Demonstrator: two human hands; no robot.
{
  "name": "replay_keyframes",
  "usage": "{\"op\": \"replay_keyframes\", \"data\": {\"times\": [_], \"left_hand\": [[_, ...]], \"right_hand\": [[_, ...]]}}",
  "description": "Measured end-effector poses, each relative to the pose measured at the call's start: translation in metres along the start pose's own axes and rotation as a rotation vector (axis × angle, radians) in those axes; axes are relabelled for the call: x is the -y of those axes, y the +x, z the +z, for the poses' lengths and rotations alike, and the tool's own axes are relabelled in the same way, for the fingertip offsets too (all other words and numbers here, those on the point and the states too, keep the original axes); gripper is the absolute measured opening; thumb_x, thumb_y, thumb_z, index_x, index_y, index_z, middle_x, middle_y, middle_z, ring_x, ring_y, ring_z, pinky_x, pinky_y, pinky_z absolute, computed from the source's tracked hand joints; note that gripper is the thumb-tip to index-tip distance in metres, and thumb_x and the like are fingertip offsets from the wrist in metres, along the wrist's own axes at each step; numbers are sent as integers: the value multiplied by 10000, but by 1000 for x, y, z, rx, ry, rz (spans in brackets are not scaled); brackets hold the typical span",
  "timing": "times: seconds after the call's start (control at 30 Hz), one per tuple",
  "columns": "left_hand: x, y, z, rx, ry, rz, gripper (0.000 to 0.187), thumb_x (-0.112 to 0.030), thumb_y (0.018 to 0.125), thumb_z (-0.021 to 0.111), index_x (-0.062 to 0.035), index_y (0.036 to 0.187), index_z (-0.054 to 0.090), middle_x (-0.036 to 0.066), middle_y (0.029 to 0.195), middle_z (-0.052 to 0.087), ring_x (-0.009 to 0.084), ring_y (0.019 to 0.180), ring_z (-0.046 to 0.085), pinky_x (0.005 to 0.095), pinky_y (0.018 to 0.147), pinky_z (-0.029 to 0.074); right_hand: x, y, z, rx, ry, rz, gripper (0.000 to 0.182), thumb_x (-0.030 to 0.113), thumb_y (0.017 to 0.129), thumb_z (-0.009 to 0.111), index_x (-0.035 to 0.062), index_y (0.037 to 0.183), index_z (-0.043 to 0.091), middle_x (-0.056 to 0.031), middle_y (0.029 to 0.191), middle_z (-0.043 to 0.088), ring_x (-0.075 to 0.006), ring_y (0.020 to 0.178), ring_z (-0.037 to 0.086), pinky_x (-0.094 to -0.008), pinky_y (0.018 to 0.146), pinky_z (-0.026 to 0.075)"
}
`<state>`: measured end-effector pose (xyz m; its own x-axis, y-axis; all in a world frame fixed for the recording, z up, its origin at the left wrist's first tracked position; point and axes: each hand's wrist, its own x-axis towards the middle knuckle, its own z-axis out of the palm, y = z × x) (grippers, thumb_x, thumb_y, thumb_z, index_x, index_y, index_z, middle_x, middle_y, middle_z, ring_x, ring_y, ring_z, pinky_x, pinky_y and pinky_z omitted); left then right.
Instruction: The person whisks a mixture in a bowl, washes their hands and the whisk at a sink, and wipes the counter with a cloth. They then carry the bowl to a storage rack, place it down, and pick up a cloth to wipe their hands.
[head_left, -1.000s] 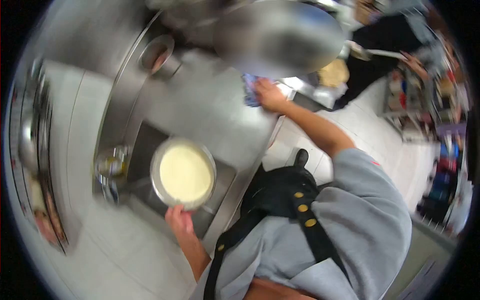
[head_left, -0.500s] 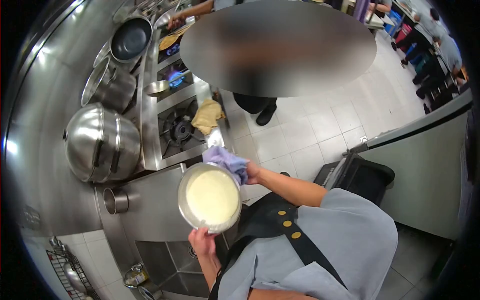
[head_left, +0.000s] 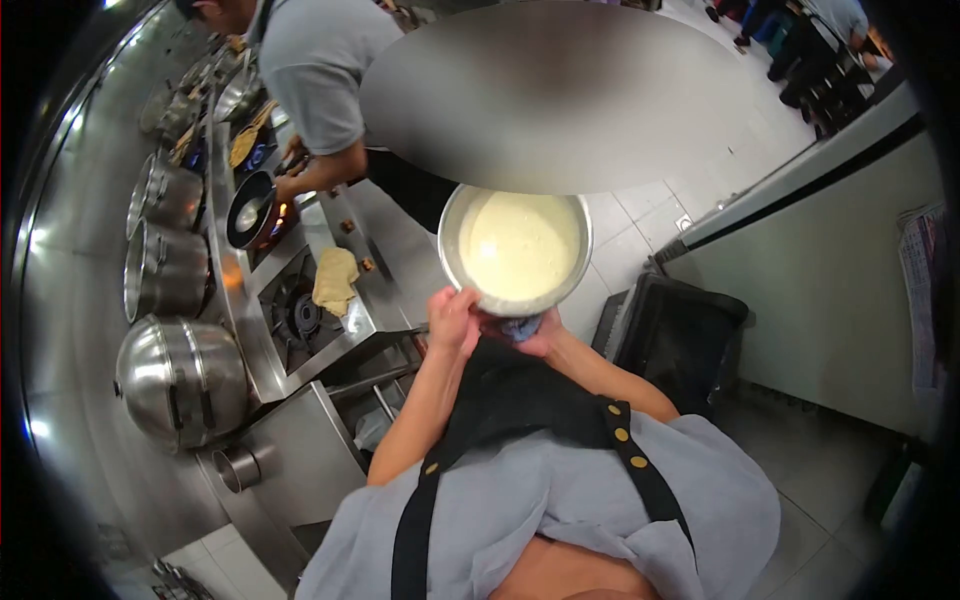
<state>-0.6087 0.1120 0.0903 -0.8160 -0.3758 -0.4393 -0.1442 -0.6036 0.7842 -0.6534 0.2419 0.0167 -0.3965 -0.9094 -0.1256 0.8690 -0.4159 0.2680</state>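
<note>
A round metal bowl of pale cream liquid is held out in front of my body, above the floor. My left hand grips its near left rim, thumb on top and fingers closed. Below the near side, my right hand is closed on a bunched blue cloth pressed against the bowl. The bowl hides part of the cloth and of the right fingers.
To the left, a co-worker's hand holds a black frying pan over a lit burner. A tan cloth lies by the stove. Large steel pots line the wall. A black bin stands to the right.
Both my hands and the bowl have swung right, from beside the steel counter to in front of me. The cloth has come under the near side. A co-worker now leans over the stove with a pan.
</note>
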Motion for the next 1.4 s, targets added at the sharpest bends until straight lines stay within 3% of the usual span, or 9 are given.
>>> {"op": "replay_keyframes", "data": {"times": [0.13, 0.17, 0.37, 0.47, 0.6, 0.8, 1.07, 1.27, 1.4], "left_hand": [[6, 70, 58, 72, 28, -25, 189, 21, 755, 489, 120, 914, 510, 211, 872, 605, 308, 740, 633, 457, 675, 545], [9, 89, 66, 98, 36, -51, 184, 21, 755, 485, 126, 903, 514, 212, 857, 609, 307, 726, 635, 456, 663, 548], [-12, 200, 107, 235, 160, -142, 192, 27, 738, 467, 164, 862, 520, 229, 810, 620, 300, 656, 646, 453, 603, 572], [-35, 247, 127, 267, 160, -176, 189, 21, 749, 463, 172, 846, 522, 225, 782, 622, 289, 626, 648, 406, 547, 570], [-64, 305, 140, 337, 176, -268, 257, 34, 728, 479, 198, 924, 510, 249, 854, 611, 319, 693, 651, 473, 623, 574], [-97, 364, 178, 225, 120, -224, 208, 15, 739, 483, 158, 868, 563, 212, 778, 631, 265, 623, 645, 399, 543, 568], [-84, 441, 219, -94, 3, -146, 210, 19, 738, 475, 159, 872, 556, 225, 787, 625, 300, 623, 646, 403, 515, 565], [-77, 484, 247, -230, -61, -69, 218, 21, 721, 522, 142, 902, 533, 226, 833, 612, 324, 680, 641, 456, 532, 558], [-75, 507, 255, -312, -107, -31, 229, 17, 724, 530, 145, 914, 527, 239, 842, 611, 343, 668, 643, 459, 519, 557]], "right_hand": [[58, -2, 13, -193, -289, -399, 522, 396, 899, 281, 24, 1203, 485, -192, 1180, 549, -341, 1009, 563, -475, 798, 472], [70, -4, 38, -304, -265, -520, 427, 320, 903, 308, 23, 1135, 509, -152, 1055, 604, -314, 891, 604, -479, 717, 505], [230, 19, 76, -550, -645, -960, 329, 210, 884, 369, 1, 1074, 539, -104, 957, 631, -208, 844, 627, -339, 728, 514], [315, 49, 128, -506, -820, -830, 304, 160, 864, 410, -22, 1066, 545, -109, 980, 628, -202, 847, 627, -321, 783, 507], [409, 112, 185, -513, -1116, -593, 283, 161, 848, 460, -25, 1031, 568, -105, 916, 637, -175, 763, 633, -297, 701, 532], [503, 217, 215, -573, -1307, -250, 221, 170, 811, 554, -9, 923, 617, -78, 803, 636, -126, 637, 608, -269, 552, 517], [556, 259, 235, -745, -1669, -439, 190, 156, 817, 558, 27, 679, 584, 26, 603, 504, -44, 497, 406, -239, 433, 323], [587, 260, 250, -646, -2020, -403, 219, 167, 798, 574, 28, 629, 588, 28, 498, 478, -48, 438, 410, -243, 382, 316], [622, 246, 209, -640, -2014, 124, 193, 149, 754, 598, -40, 716, 612, -18, 576, 544, -85, 531, 478, -270, 482, 403]]}}
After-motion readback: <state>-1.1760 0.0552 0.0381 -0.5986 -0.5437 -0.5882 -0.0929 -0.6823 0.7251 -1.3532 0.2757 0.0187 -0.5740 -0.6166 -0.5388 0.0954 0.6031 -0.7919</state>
